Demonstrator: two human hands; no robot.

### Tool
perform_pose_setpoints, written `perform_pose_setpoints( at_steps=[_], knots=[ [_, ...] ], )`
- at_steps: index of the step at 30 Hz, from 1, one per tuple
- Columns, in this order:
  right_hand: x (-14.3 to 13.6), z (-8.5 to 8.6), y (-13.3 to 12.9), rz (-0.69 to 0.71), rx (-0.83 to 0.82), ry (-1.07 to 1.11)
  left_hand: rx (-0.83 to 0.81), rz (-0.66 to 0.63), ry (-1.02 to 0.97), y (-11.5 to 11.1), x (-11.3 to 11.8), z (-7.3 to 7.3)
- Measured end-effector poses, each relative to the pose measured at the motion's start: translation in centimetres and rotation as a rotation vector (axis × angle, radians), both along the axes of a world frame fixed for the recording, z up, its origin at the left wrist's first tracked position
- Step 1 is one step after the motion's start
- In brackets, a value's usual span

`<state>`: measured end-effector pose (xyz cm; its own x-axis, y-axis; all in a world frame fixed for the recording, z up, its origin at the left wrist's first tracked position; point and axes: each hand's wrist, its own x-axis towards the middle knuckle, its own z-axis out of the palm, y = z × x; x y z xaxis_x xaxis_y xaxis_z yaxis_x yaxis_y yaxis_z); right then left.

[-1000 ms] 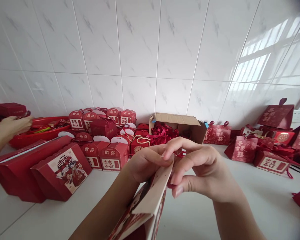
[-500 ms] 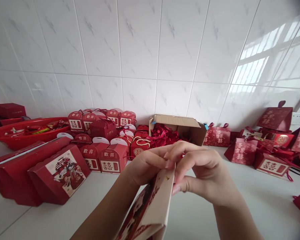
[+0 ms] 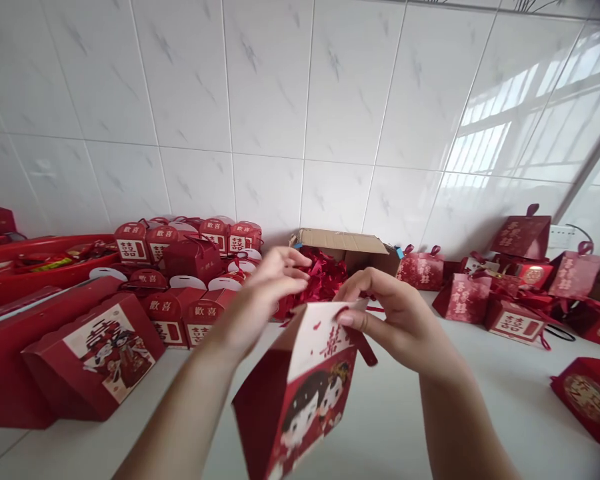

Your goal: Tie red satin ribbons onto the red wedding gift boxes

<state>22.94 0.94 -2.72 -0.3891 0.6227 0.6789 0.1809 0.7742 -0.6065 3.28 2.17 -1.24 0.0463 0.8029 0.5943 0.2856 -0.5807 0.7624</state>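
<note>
A red gift box [image 3: 314,390] with a cream top panel and a printed cartoon couple hangs tilted above the white counter. My right hand [image 3: 403,327] pinches its upper edge between thumb and fingers, and a dark red ribbon end [image 3: 366,349] shows below that grip. To the left of the box top, my left hand [image 3: 260,300] is empty, its fingers apart and pointing towards a heap of red ribbons [image 3: 325,270]. The ribbons lie in an open cardboard box [image 3: 343,241] against the wall.
Large red gift boxes [image 3: 97,363] stand at the left, before a red basin [image 3: 45,260] of wrapped sweets. Small double-happiness boxes [image 3: 183,310] are grouped behind them. More gift boxes [image 3: 515,319] cluster at the right; one red box [image 3: 587,403] sits nearer the right edge.
My left hand has let go of the gift box and moved left. The gift box has turned, so its printed front now faces me, still in my right hand. The view has shifted right.
</note>
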Motion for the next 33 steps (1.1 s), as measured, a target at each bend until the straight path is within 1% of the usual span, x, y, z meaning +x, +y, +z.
perform_pose_setpoints(
  at_steps=[1, 2, 3, 4, 5, 6, 7, 10, 11, 12, 15, 18, 22, 24, 26, 28, 29, 30, 33],
  knots=[
    [0.1, 0.0, 0.1, -0.044, -0.049, -0.027, -0.006, -0.048, -0.072, -0.3, -0.5, 0.4],
    [0.2, 0.0, 0.2, -0.087, -0.076, -0.051, 0.013, -0.062, -0.159, -0.8, -0.9, 0.7],
    [0.2, 0.0, 0.4, -0.134, -0.089, -0.067, 0.06, -0.04, -0.232, -1.4, -1.3, 0.9],
    [0.1, -0.1, 0.6, -0.184, -0.096, -0.074, 0.125, 0.014, -0.265, -2.0, -1.4, 1.0],
    [0.0, -0.2, 0.8, -0.235, -0.099, -0.075, 0.183, 0.074, -0.231, -2.6, -1.4, 1.1],
    [-0.2, -0.3, 1.1, -0.287, -0.096, -0.071, 0.21, 0.109, -0.136, -3.2, -1.1, 1.0],
    [-0.3, -0.4, 1.3, -0.334, -0.085, -0.06, 0.198, 0.114, 0.007, -3.6, -0.7, 0.8],
    [-0.8, -0.7, 1.8, -0.439, -0.038, -0.006, 0.033, 0.08, 0.504, -4.1, 1.5, -0.3],
    [-1.0, -0.8, 1.9, -0.46, -0.031, 0.017, -0.003, 0.091, 0.608, -3.9, 2.3, -0.7],
    [-1.2, -0.9, 1.9, -0.477, -0.029, 0.042, -0.019, 0.116, 0.665, -3.6, 3.0, -1.2],
    [-1.8, -1.0, 1.7, -0.516, -0.001, 0.094, -0.009, 0.193, 0.662, -2.3, 4.6, -2.3],
    [-2.4, -1.1, 1.4, -0.549, 0.078, 0.138, 0.074, 0.282, 0.604, -1.5, 5.1, -2.8],
    [-2.4, -1.0, 1.3, -0.556, 0.099, 0.21, 0.199, 0.473, 0.636, -1.4, 4.4, -2.6],
    [-2.2, -0.9, 1.3, -0.559, 0.098, 0.222, 0.248, 0.543, 0.639, -1.3, 3.8, -2.3],
    [-1.8, -0.8, 1.3, -0.565, 0.109, 0.216, 0.307, 0.581, 0.61, -1.1, 2.9, -1.9],
    [-1.6, -0.7, 1.3, -0.559, 0.111, 0.21, 0.355, 0.584, 0.555, -0.6, 1.9, -1.6],
    [-1.5, -0.6, 1.4, -0.549, 0.101, 0.212, 0.348, 0.564, 0.53, -0.4, 1.4, -1.5],
    [-1.4, -0.6, 1.4, -0.534, 0.087, 0.216, 0.304, 0.523, 0.517, -0.1, 0.9, -1.3],
    [-1.3, -0.7, 1.5, -0.483, 0.055, 0.212, 0.046, 0.348, 0.54, 0.4, -0.5, -0.9]
  ],
)
